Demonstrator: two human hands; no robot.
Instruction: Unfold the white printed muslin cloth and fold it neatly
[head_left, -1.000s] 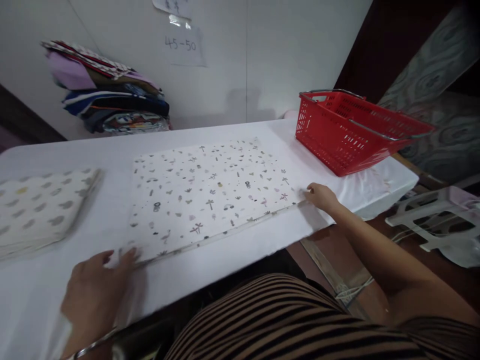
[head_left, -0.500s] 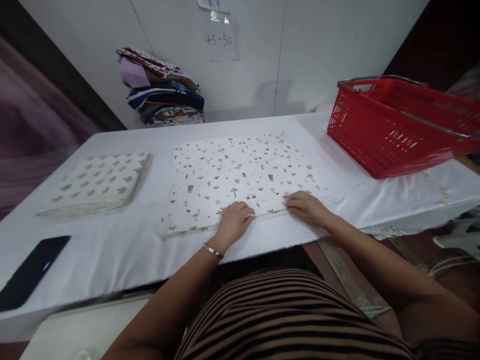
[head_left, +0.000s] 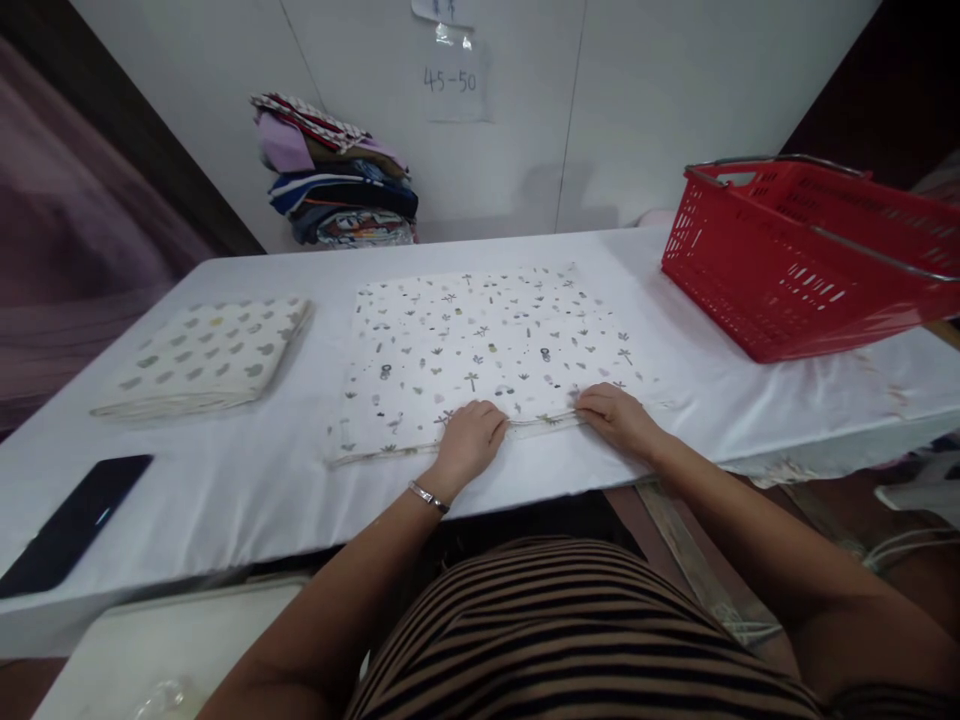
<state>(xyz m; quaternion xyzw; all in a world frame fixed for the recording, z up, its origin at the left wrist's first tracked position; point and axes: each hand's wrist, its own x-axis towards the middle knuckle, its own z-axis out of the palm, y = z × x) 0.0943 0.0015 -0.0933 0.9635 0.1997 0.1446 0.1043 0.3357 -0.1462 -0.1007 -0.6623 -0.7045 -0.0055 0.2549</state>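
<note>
A white cloth (head_left: 480, 340) printed with small palm trees, rainbows and other motifs lies flat on the table in front of me. My left hand (head_left: 471, 440) is closed on its near edge, left of the middle, thumb and fingers pinching the fabric. Farther right along the same edge, my right hand (head_left: 611, 415) pinches the cloth near its right part. Between the hands the edge shows more than one layer of fabric. The fingertips of both hands are partly hidden.
A folded cloth with grey blotches (head_left: 202, 355) lies at the left, a black phone (head_left: 75, 520) in front of it. The red basket (head_left: 802, 265) stands at the right on the white-covered table (head_left: 247, 480). Stacked folded fabrics (head_left: 341, 180) sit by the wall behind.
The view has shifted slightly. Both hands stay at the near edge of the printed cloth, with little visible movement; the edge layers between them look slightly more separated.
</note>
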